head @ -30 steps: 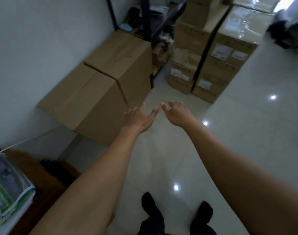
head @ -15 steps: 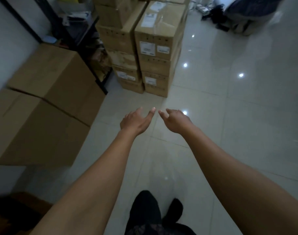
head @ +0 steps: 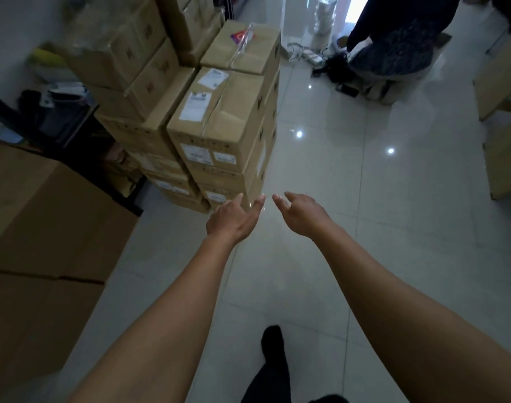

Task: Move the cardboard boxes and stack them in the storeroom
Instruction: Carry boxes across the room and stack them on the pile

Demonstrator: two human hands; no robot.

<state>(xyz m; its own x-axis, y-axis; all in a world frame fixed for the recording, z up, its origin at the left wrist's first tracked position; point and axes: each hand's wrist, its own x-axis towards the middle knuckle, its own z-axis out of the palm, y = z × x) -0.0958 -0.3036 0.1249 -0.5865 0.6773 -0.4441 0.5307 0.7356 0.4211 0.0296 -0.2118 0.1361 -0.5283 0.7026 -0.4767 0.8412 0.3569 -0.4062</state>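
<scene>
Both hands reach forward and hold nothing: the left hand (head: 234,221) has straight fingers and its thumb out, and the right hand (head: 302,215) beside it is loosely open, their tips near but apart. At the far left, the large plain brown cardboard boxes (head: 45,216) that filled the middle of the view a second ago now sit at the edge. Behind them stands a black metal shelf frame (head: 74,132) with clutter on it. Just right of that, the tall stack of labelled tan cardboard boxes (head: 219,135) has come from the far corner to the centre. It stands just beyond the fingertips on the glossy white tiled floor (head: 364,242). Further right is more floor, then pale wooden furniture (head: 501,91) at the edge. The turn away from the plain boxes suggests they are already placed. The person is probably heading to the labelled stack, or past it, for the next load; no box is in hand yet.
</scene>
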